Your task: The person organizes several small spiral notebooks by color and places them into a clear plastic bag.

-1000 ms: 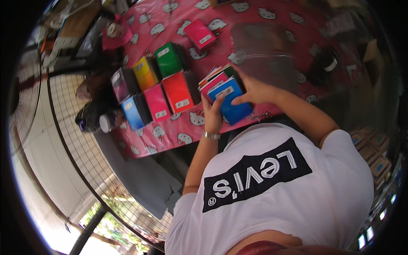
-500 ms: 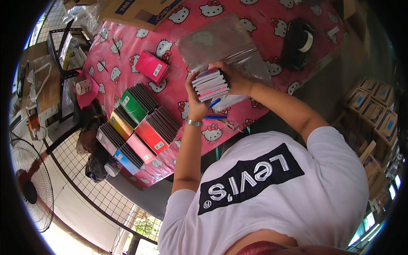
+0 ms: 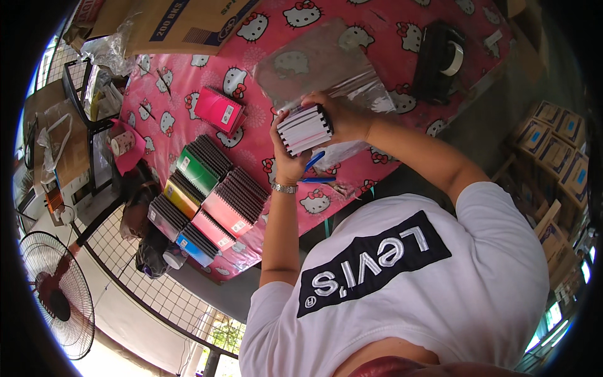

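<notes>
A thick block of small spiral notebooks (image 3: 304, 131) is squeezed between my two hands above the table, its white page edges facing up toward me. My left hand (image 3: 290, 164), with a metal watch at the wrist, closes on the block's left and near side. On the far right side, my right hand (image 3: 344, 119) wraps round the same block. A clear plastic sheet (image 3: 301, 66) lies flat just beyond the hands. Under the block, close to my left hand, blue handles (image 3: 317, 180) show, partly hidden.
Stacks of spiral notebooks in green (image 3: 198, 173), pink (image 3: 233, 207) and other colours stand to the left. Bright pink notebooks (image 3: 218, 110) lie behind them. A black tape dispenser (image 3: 433, 63) sits at right, a cardboard box (image 3: 188, 25) at the far edge, and a fan (image 3: 59, 301) at lower left.
The notebook block has turned and shifted slightly left in my hands; the pink edge seen on it before no longer shows. The view has shifted a little, and one stack's red top looks paler pink.
</notes>
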The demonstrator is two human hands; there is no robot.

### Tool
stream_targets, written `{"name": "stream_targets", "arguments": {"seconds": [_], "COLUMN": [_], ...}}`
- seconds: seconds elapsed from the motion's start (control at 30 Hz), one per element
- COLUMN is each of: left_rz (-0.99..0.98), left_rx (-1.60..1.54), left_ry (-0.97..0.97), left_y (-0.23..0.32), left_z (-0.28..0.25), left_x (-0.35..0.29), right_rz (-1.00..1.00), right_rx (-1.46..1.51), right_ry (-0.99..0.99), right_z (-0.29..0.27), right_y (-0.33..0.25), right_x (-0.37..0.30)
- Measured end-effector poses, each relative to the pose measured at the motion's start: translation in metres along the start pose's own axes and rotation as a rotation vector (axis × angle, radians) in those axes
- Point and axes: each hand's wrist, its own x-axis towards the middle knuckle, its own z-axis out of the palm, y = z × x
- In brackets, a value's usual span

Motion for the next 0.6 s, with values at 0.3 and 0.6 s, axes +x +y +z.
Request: {"name": "stream_targets", "arguments": {"seconds": [0.3, 0.6], "left_rz": [0.077, -0.071], "left_rx": [0.203, 0.012], "left_ry": [0.022, -0.065], "left_y": [-0.015, -0.027], "left_z": [-0.003, -0.011], "left_x": [0.0, 0.003], "right_rz": [-0.011, -0.006], "right_rx": [0.108, -0.074], "right_ry": [0.047, -0.057], "right_z": [0.018, -0.036], "right_y": [0.013, -0.043], "right_x": [-0.003, 0.015]}}
